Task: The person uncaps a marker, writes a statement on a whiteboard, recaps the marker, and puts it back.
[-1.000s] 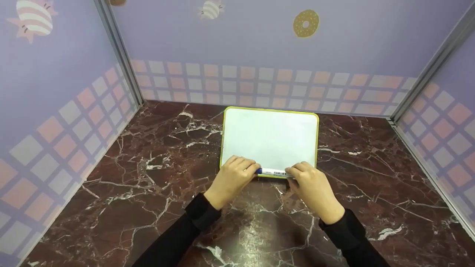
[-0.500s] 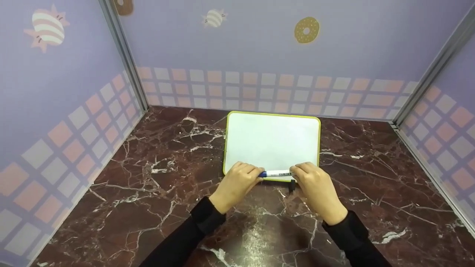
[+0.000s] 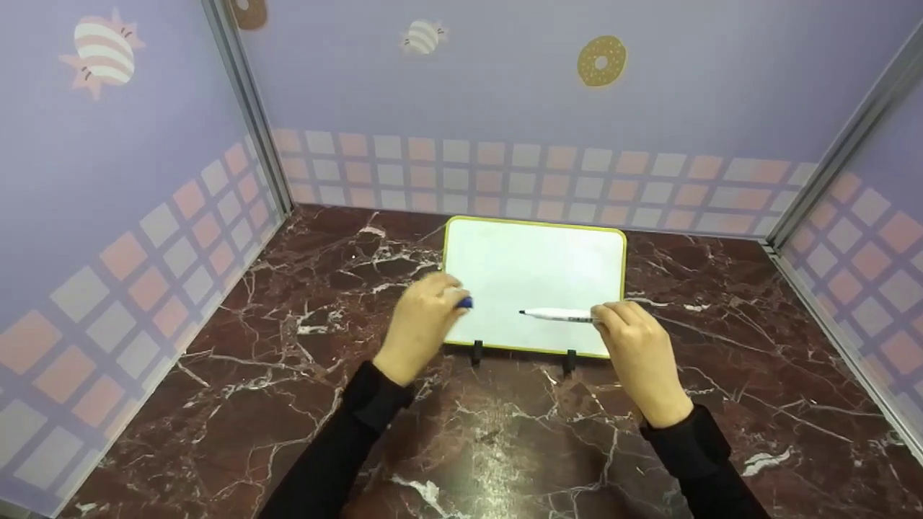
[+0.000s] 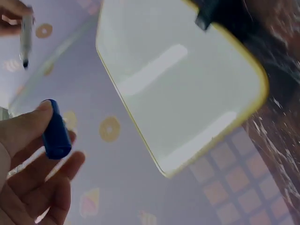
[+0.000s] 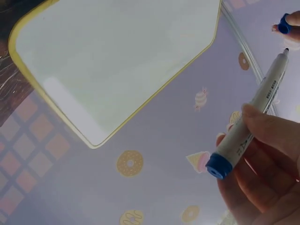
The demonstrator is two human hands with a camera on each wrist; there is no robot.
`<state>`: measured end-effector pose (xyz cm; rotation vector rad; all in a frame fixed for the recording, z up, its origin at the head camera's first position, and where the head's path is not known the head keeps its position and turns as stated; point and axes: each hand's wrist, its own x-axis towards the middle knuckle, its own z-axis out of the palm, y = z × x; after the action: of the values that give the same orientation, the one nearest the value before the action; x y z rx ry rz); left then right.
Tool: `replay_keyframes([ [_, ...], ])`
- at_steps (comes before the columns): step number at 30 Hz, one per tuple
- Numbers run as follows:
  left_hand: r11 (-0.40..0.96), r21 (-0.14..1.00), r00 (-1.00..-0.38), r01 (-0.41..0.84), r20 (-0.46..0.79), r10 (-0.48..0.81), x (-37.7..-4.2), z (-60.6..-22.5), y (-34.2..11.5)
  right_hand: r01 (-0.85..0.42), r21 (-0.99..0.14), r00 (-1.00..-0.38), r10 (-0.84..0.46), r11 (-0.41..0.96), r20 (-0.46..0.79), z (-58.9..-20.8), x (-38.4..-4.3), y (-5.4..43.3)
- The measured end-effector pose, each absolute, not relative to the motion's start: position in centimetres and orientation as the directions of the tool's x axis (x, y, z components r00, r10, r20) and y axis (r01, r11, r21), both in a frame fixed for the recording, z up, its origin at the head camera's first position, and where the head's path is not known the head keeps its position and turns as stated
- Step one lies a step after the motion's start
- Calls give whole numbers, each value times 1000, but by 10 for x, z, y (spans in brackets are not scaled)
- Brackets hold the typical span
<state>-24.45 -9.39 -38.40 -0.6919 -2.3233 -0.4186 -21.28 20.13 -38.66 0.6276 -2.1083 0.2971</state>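
Observation:
My right hand (image 3: 634, 346) grips a white marker (image 3: 559, 314) near its back end. The marker lies level with its dark tip bare, pointing left. In the right wrist view its blue end plug (image 5: 219, 166) shows below the thumb. My left hand (image 3: 422, 324) pinches a blue marker cap (image 4: 56, 131) between thumb and fingers, its hollow end visible in the right wrist view. A gap separates cap and tip. Behind both hands stands a small whiteboard (image 3: 533, 274) with a yellow frame, its surface bare of marks. Both hands overlap the board's side edges in the head view.
Two black feet, one at the left (image 3: 477, 352) and one at the right (image 3: 570, 362), hold up the board's lower edge. The dark red marbled table (image 3: 288, 404) runs up to purple patterned panels (image 3: 505, 86) at the back and both sides.
The cap has come off the marker. My left hand has moved left and up with the cap, while my right hand has shifted right with the marker. The head view tilted slightly.

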Motion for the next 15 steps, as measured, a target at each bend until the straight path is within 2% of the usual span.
replay_keyframes([
  [3,876,173,-725,451,642,247,-253,-383,-112,-527,-10,-503,-303,850,809,-385,-212,204],
  [6,930,187,-788,318,598,149,-260,-384,-129,-517,-18,-515,-294,856,805,-385,-212,206],
  [9,961,193,-835,197,547,62,-266,-388,-142,-512,-16,-518,-294,859,803,-384,-212,206],
  [15,958,284,-925,29,372,-82,-276,-402,-159,-511,-26,-527,-290,859,799,-384,-212,206],
])
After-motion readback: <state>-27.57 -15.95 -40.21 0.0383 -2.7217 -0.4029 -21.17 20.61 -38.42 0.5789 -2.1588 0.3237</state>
